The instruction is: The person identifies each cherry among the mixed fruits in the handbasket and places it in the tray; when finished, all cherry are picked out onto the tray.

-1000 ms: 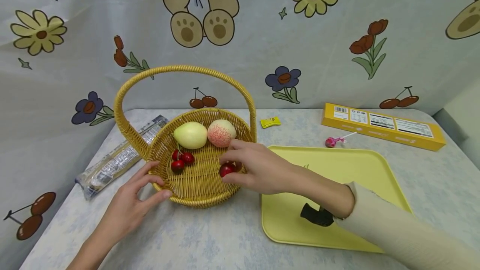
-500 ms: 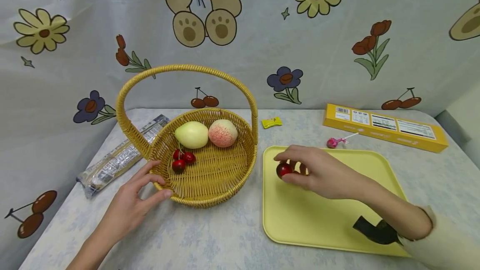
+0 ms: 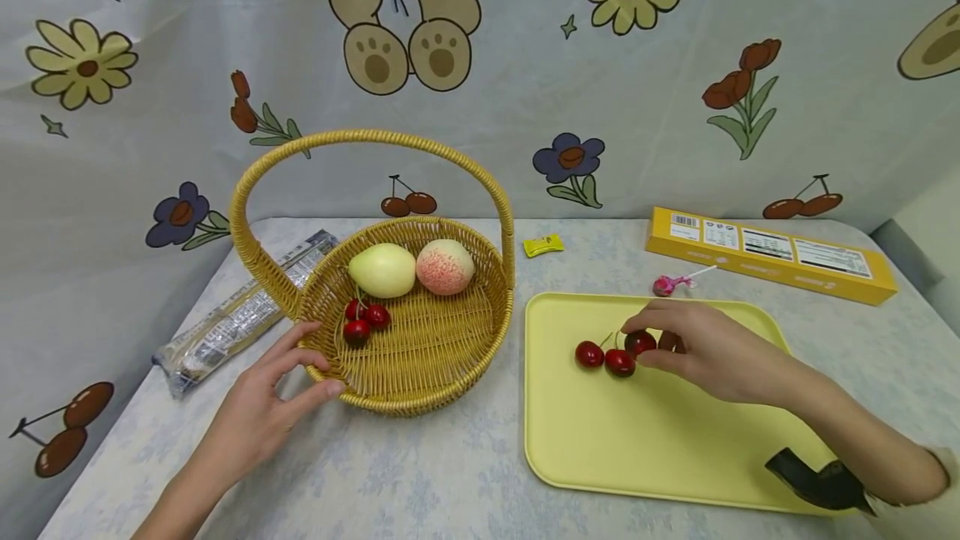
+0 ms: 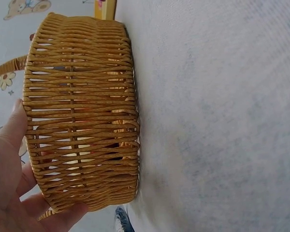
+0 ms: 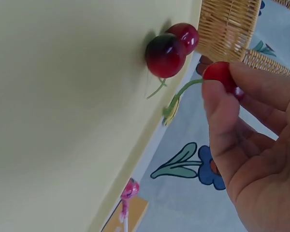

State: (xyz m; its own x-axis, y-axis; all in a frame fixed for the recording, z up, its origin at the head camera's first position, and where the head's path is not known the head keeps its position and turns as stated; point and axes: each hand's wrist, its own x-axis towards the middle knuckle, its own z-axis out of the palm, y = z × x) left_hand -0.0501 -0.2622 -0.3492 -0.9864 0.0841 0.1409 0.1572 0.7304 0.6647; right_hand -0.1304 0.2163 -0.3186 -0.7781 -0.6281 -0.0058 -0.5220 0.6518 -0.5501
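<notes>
right hand (image 3: 708, 352) pinches a cherry (image 3: 640, 343) over the yellow tray (image 3: 660, 457) (two already down), while the left hand (image 3: 262, 407), fingers loosely spread, steadies the basket (image 3: 405, 394) left of that tray.

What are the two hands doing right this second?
Left hand: open, fingers resting against the rim of the yellow woven wicker basket.
Right hand: closed, pinching one of the small red cherries over the pale yellow plastic tray.

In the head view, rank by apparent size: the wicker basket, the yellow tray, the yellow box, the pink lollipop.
1. wicker basket and yellow tray: too close to rank; the basket's tall handle adds size, and the tray lies nearer the camera.
2. yellow box, though it lies farther back.
3. pink lollipop, plainly the smallest.
</notes>
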